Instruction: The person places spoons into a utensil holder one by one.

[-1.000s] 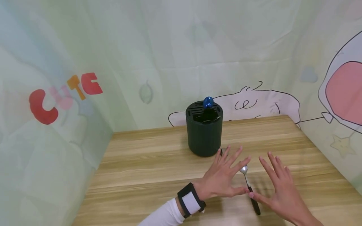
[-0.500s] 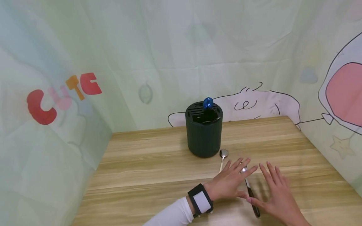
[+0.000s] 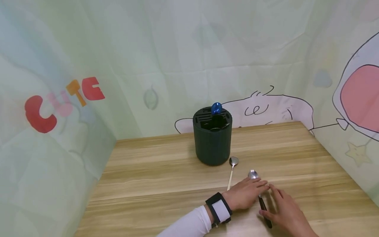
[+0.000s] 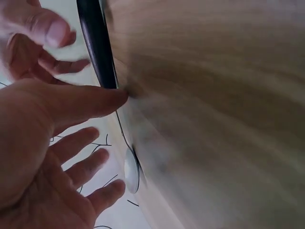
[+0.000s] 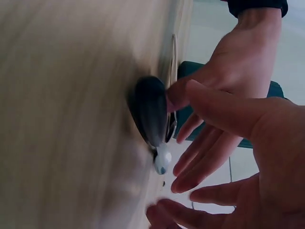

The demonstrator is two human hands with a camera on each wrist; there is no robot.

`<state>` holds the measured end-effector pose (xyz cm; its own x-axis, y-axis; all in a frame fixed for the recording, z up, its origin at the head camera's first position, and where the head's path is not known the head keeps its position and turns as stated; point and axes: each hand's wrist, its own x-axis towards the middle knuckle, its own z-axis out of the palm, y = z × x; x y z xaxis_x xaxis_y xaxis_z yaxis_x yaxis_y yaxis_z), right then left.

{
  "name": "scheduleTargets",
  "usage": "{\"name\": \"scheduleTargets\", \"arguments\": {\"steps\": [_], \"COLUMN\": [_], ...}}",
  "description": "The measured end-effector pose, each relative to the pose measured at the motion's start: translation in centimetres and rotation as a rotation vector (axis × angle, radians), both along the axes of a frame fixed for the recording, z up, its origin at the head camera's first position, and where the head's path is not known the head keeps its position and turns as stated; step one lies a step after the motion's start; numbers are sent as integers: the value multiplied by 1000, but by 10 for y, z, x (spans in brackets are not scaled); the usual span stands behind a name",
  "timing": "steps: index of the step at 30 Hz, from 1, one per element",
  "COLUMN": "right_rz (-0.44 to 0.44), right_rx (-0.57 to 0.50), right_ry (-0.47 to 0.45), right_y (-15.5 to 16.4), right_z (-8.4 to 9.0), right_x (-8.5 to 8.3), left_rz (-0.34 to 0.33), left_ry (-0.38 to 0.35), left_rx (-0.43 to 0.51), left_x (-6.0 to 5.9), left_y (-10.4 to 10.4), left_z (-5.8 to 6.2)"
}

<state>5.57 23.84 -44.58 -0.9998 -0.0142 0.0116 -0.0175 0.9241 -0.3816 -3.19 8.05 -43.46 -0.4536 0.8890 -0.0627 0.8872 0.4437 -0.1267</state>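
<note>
Change: both hands have drawn back toward the person and closed in on one spoon; a second ago they were spread flat and apart above it.
Spoon in hand: steel spoon with a black handle (image 3: 260,198) lies flat on the light wooden table (image 3: 154,184), bowl pointing toward the holder.
Left hand: left hand (image 3: 246,197) with a black and white wrist strap; its thumb touches the handle's side, the other fingers relaxed, nothing gripped.
Right hand: right hand (image 3: 283,210) sits at the handle's other side, fingers loosely extended, touching the handle but not closed round it.
Second spoon: all-steel spoon (image 3: 231,171) lies just left of the first, untouched.
Holder: dark round cutlery holder (image 3: 212,138) stands behind both spoons with a blue spoon bowl (image 3: 216,108) poking from it.
Progress: one utensil already stands in the holder; two spoons lie outside, neither lifted yet.
</note>
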Motion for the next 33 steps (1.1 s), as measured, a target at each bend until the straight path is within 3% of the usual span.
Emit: {"name": "scheduleTargets", "arguments": {"steps": [4, 8, 15, 27, 33], "right_rz": [-15, -23, -8, -1, -4], "right_rx": [-39, -51, -29, -64, -65], "right_ry": [-117, -99, -56, -140, -117], "right_y": [-1, 0, 1, -3, -6], "right_z": [-2, -4, -3, 2, 7], "right_x": [-3, -1, 1, 2, 2], "left_rz": [-41, -71, -48, -16, -52], "left_ry": [-17, 4, 36, -32, 46], "left_rx": [27, 64, 39, 61, 108], "left_x": [-1, -1, 0, 2, 2], "left_y": [4, 8, 10, 2, -8], "left_z": [-2, -3, -3, -1, 5]}}
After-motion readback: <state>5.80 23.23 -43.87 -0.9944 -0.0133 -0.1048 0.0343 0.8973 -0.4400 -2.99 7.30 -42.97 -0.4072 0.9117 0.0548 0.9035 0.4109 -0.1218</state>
